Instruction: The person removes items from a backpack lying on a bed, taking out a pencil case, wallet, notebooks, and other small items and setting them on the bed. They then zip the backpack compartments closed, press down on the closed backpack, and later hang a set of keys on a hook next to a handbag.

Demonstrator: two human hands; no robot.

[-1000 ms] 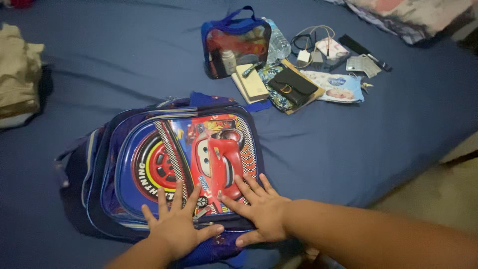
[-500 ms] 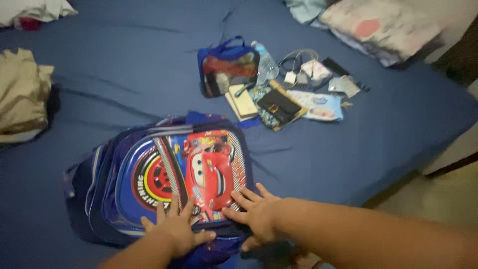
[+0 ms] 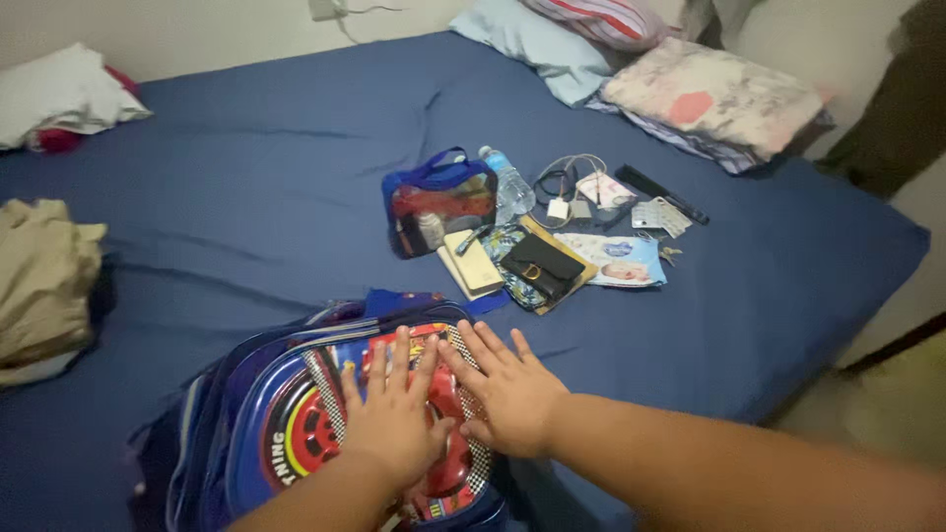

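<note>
A blue child's backpack (image 3: 266, 433) with a red cartoon car on its front lies flat on a blue bedsheet (image 3: 246, 177). My left hand (image 3: 394, 414) rests palm down on the car picture, fingers spread. My right hand (image 3: 503, 389) lies flat beside it on the backpack's right side, fingers apart and pointing up the bed. Neither hand holds anything. The backpack's lower part is cut off by the frame's bottom edge.
Beyond the backpack lie a clear-fronted blue pouch (image 3: 439, 202), a water bottle (image 3: 510, 185), a tan notebook (image 3: 471, 261), a black wallet (image 3: 542, 264), a wipes pack (image 3: 616, 261), cables (image 3: 562, 187) and a comb (image 3: 660, 192). Pillows (image 3: 709, 94) sit far right, folded clothes (image 3: 39, 286) left.
The view has tilted up, showing more of the bed and the pillows. Both hands have slid from the backpack's lower edge up onto the middle of its front.
</note>
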